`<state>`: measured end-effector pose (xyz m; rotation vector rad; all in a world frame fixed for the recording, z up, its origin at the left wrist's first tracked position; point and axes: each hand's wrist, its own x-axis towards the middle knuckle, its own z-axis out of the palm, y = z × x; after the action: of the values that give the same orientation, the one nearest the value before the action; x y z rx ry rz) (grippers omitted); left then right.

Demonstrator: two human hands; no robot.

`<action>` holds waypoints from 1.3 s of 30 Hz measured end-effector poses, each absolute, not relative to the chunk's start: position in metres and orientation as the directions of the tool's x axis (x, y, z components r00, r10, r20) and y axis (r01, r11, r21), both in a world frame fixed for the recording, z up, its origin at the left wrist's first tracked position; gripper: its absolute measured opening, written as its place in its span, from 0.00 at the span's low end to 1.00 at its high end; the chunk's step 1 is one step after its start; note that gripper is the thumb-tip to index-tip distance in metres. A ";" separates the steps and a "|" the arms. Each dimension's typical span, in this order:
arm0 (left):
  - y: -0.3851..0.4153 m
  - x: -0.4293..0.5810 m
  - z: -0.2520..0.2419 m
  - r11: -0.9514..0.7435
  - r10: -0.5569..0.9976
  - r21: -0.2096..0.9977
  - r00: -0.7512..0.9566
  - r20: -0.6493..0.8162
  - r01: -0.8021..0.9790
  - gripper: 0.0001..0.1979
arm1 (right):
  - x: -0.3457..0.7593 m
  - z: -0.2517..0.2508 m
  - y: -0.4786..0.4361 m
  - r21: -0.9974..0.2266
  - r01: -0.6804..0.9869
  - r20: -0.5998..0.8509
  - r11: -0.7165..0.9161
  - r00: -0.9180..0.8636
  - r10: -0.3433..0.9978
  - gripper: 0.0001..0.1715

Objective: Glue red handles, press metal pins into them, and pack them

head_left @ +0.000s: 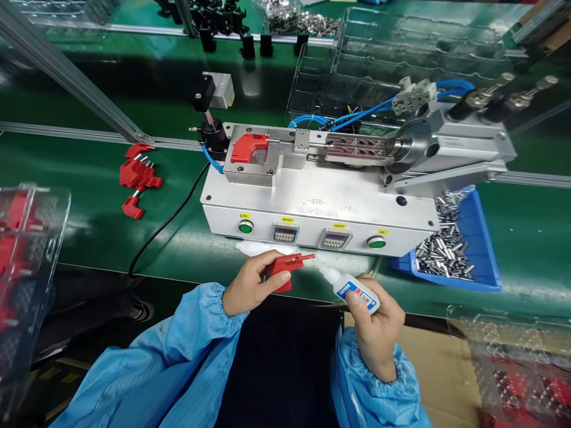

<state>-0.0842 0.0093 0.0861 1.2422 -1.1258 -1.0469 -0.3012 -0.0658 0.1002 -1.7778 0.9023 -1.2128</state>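
Observation:
My left hand [256, 282] pinches a red plastic part [285, 266] between thumb and fingers. A thin red prong of this part points right. In my right hand [377, 318] is a white glue bottle [357, 291] with a blue label, tilted so that its nozzle points up and left. The nozzle tip is a short way from the red prong, apart from it. Just beyond both hands stands a silver press machine [319, 190], with another red part [247, 147] seated in its metal fixture at the left end.
Several red parts with metal pins [139, 173] lie left of the machine. A blue bin [479, 238] of small metal cylinders stands right. Clear trays with red parts flank the bench: a left tray [62, 232] and a right tray [464, 312]. A black cable [172, 217] crosses the green bench.

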 end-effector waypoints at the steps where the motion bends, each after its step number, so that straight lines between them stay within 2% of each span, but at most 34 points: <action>1: 0.010 -0.084 0.086 0.061 -0.986 0.998 0.157 0.063 -0.019 0.15 | -0.301 0.101 -0.065 -0.888 -0.123 0.396 -0.443 0.287 -0.872 0.15; 14: 0.011 -0.085 0.082 0.070 -0.984 0.997 0.164 0.073 -0.023 0.16 | -0.301 0.105 -0.063 -0.869 -0.230 0.381 -0.438 0.256 -0.888 0.17; 20: 0.010 -0.084 0.082 0.063 -0.984 0.998 0.165 0.064 -0.008 0.16 | -0.301 0.104 -0.065 -0.862 -0.197 0.414 -0.468 0.261 -0.872 0.13; 26: 0.011 -0.084 0.081 0.046 -0.985 0.999 0.164 0.048 -0.013 0.17 | -0.302 0.105 -0.064 -0.863 -0.231 0.391 -0.449 0.257 -0.884 0.16; 39: 0.011 -0.085 0.082 0.039 -0.985 0.999 0.167 0.040 -0.014 0.17 | -0.301 0.103 -0.063 -0.872 -0.236 0.372 -0.429 0.250 -0.894 0.16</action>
<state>-0.0855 0.0108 0.0819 1.2623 -1.1107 -1.0516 -0.3014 -0.0632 0.1034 -1.8263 1.0332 -1.1991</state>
